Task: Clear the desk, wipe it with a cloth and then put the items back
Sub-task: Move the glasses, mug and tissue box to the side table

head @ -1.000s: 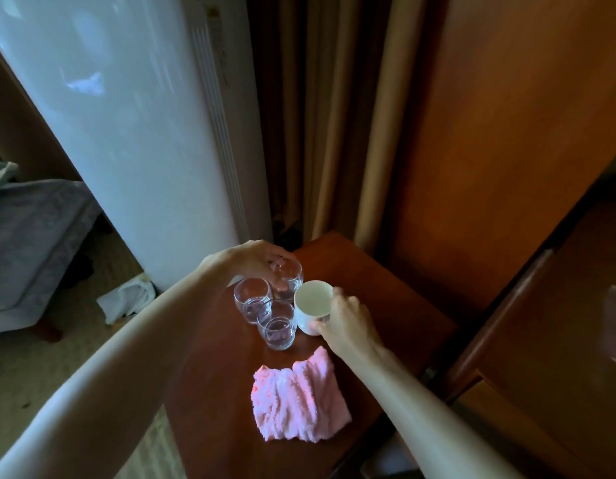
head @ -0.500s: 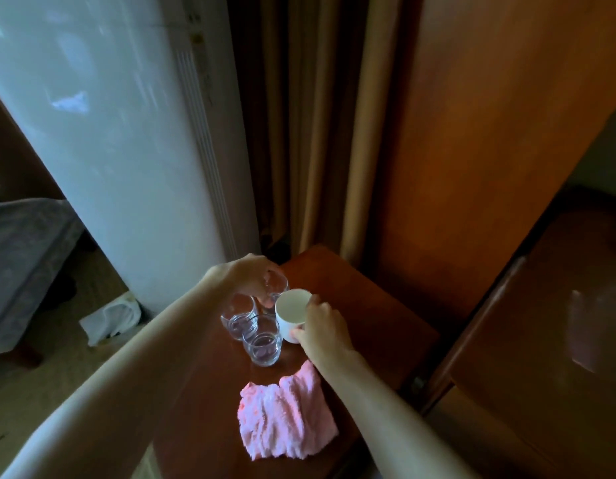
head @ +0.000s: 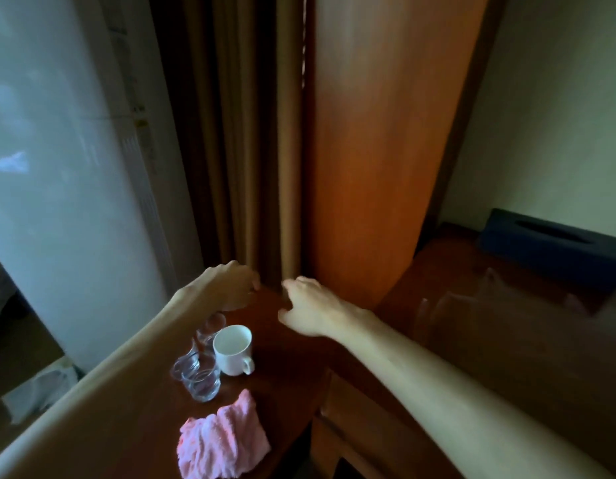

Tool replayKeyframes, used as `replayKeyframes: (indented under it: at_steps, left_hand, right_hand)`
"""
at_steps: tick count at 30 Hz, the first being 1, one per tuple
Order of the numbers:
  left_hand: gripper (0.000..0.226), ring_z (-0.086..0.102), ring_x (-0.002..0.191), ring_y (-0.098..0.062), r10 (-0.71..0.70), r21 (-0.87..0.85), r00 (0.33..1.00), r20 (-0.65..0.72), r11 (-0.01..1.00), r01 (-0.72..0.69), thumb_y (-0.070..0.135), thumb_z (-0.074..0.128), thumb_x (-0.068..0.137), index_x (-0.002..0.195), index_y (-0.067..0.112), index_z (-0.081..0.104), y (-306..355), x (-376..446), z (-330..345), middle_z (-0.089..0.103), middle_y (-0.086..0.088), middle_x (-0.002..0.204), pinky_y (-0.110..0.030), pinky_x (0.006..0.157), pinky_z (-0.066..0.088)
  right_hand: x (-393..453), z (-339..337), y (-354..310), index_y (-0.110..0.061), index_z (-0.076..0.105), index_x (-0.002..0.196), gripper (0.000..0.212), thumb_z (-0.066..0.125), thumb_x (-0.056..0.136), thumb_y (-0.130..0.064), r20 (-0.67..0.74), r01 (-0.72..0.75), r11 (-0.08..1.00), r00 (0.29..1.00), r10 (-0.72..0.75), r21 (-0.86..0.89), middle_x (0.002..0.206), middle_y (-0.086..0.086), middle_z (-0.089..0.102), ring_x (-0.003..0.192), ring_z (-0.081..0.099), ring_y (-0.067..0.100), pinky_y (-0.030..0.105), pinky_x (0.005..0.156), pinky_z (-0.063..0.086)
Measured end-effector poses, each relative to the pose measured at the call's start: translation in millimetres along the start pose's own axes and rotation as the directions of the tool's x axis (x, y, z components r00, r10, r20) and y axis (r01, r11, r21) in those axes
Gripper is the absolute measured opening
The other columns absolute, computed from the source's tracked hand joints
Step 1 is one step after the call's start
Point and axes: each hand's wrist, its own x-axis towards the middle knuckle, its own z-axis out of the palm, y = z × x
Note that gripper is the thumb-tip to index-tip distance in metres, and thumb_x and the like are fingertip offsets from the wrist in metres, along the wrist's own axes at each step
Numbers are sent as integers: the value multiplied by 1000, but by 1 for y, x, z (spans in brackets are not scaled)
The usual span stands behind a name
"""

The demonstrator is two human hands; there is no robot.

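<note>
So both hands, left (head: 230,288) and right (head: 310,309), hover loose and empty past the mug (head: 232,349); it sits just below them, handle toward the right one. The cloth (head: 222,444) lies nearer still.

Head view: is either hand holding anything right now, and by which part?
Nothing is held. The left hand and right hand hover empty above the table; the white mug and glasses stand untouched below them.

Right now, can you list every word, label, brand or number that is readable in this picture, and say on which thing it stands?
No text can be read.
White appliance: small stickers along its edge, too blurred to read.
White mug, glasses, pink cloth, dark tissue box: no print visible.
</note>
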Motion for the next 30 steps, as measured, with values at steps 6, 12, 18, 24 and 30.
replayKeyframes:
  at_steps: [6, 12, 18, 24, 30]
  left_hand:
    - [28, 69, 93, -14, 206, -202, 922, -329, 938, -281, 43, 47, 85, 109, 39, 62, 128, -28, -27, 69, 19, 101, -39, 76, 58]
    - [48, 62, 106, -13, 469, -171, 790, -395, 807, -565, 60, 58, 89, 132, 38, 54, 276, -6, -29, 59, 14, 122, -38, 82, 55]
    - [64, 59, 120, -23, 610, -81, 722, -327, 743, -665, 53, 59, 94, 148, 20, 48, 399, 57, -39, 52, 1, 142, -44, 93, 53]
    - [73, 52, 131, -27, 626, -8, 728, -279, 757, -653, 51, 62, 94, 152, 12, 38, 479, 135, -31, 44, -6, 152, -43, 100, 50]
    - [81, 42, 138, -24, 638, 138, 730, -247, 768, -625, 57, 63, 91, 154, 17, 32, 504, 198, 9, 40, -5, 151, -38, 105, 41]
  right_hand:
    - [-73, -71, 95, -16, 39, 152, 64, 62, 95, -33, -171, -42, 999, 984, 41, 2, 152, 9, 45, 144, 39, 24, 37, 116, 36]
    - [-159, -127, 228, -32, 33, 155, 64, 61, 97, -42, -296, -315, 948, 909, 292, -33, 154, -3, 38, 138, 47, 24, 39, 105, 39]
    - [-187, -173, 342, -21, 31, 156, 70, 62, 97, -42, -367, -515, 856, 807, 463, -51, 152, 5, 39, 135, 50, 27, 40, 106, 44]
    - [-154, -198, 417, -15, 30, 157, 74, 61, 97, -45, -440, -534, 839, 780, 445, -100, 154, 6, 39, 139, 45, 27, 39, 106, 42]
    - [-116, -189, 455, -12, 40, 150, 62, 54, 101, -48, -427, -505, 849, 809, 404, -154, 144, 7, 49, 132, 50, 26, 38, 101, 45]
